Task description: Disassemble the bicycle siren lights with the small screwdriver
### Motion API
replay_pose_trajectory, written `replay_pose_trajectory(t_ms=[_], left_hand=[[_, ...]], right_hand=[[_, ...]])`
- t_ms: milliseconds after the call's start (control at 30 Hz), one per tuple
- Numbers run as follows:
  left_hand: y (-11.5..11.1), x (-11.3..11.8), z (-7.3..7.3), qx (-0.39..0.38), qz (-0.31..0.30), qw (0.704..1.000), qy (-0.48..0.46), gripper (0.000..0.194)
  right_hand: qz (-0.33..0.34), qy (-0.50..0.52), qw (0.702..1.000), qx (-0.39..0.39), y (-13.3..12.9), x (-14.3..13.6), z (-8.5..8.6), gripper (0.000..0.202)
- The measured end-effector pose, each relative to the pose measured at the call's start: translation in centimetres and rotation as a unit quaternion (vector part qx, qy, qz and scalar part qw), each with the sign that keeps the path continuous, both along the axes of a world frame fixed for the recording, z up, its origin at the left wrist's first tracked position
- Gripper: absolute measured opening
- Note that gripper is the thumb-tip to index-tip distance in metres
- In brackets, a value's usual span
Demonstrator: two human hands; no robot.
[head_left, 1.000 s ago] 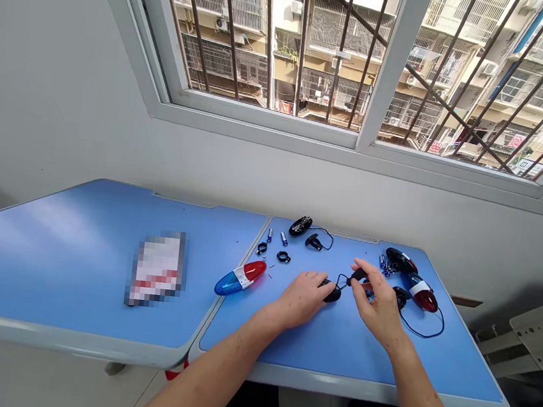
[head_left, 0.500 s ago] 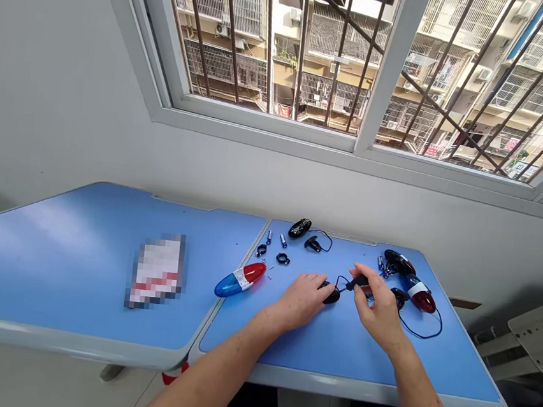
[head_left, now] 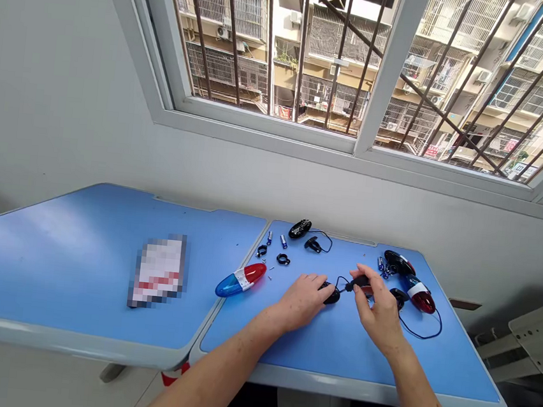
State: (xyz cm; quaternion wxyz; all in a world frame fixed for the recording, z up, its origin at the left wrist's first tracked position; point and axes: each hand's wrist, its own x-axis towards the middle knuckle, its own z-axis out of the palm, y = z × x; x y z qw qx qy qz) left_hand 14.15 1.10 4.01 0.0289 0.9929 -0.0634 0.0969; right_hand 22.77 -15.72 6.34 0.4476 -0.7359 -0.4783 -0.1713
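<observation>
My left hand [head_left: 304, 299] rests on a black oval housing [head_left: 332, 294] on the table, its fingers wrapped over it and hiding most of it. A short black cable [head_left: 342, 281] leads from this housing towards a small black switch piece [head_left: 359, 281]. My right hand [head_left: 379, 307] pinches that piece between thumb and fingers, just above the tabletop. To the left lies a red and blue light cover [head_left: 241, 280] with a white middle band. Two black ring clamps, one of them the nearer clamp [head_left: 283, 259], and a few tiny screws [head_left: 271, 268] lie beyond it.
Behind my hands are a black housing [head_left: 300, 228] with a cabled T-shaped switch [head_left: 313, 244] and batteries [head_left: 283, 241]. To the right lie a red and blue light [head_left: 420, 294], another black housing [head_left: 399, 262] and more batteries [head_left: 381, 263]. A blurred packet [head_left: 159, 269] lies on the left table [head_left: 78, 262].
The view has shifted very slightly. Both hands keep nearly the same place and grip.
</observation>
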Motion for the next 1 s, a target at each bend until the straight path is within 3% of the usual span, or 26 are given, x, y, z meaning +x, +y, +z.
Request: replay_pose_trajectory(t_ms=[167,367,667,1000], left_hand=[[-0.1,-0.1,0.2,0.002,-0.003,1.000,-0.005,0.030],[-0.1,-0.1,0.2,0.001,-0.003,1.000,0.006,0.032],[-0.2,-0.1,0.9,-0.017,0.016,0.999,0.028,0.044],[0.0,0.3,0.8,0.023,0.024,0.999,-0.011,0.030]], right_hand=[[-0.011,-0.002,1.000,-0.013,0.4,-0.4,-0.2,0.032],[-0.069,-0.033,0.996,-0.043,0.4,-0.4,0.4,0.029],[-0.027,-0.016,0.999,-0.010,-0.5,-0.3,0.2,0.029],[-0.007,0.032,0.999,0.011,-1.7,-0.6,-1.1,0.019]])
